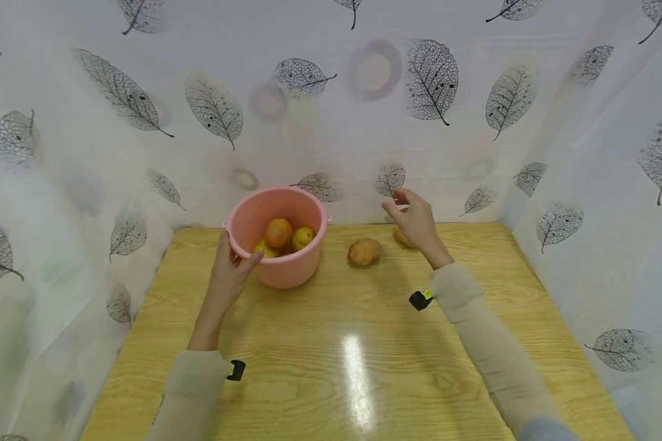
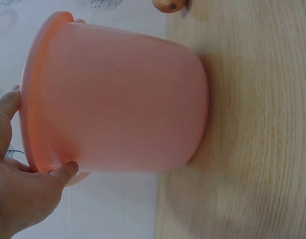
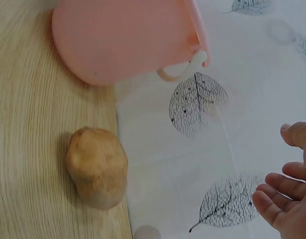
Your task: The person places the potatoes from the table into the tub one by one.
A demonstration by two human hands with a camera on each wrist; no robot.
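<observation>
A pink bucket (image 1: 287,272) stands upright at the back left of the table. Inside it lie an orange round fruit (image 1: 278,233) and yellow fruits, one of them a yellow fruit (image 1: 303,237) at the right. My left hand (image 1: 228,269) grips the bucket's rim, its thumb on the outer wall in the left wrist view. Right of the bucket sits a brown potato (image 3: 97,167). Above a second potato (image 1: 403,237), which it partly hides in the head view, hovers my right hand (image 1: 416,223), fingers relaxed and apart, holding nothing.
The wooden table (image 1: 309,361) meets a white curtain (image 1: 336,122) printed with dark leaves along its back and sides. A white handle (image 3: 195,64) hangs at the bucket's side. Light glares off the table's middle.
</observation>
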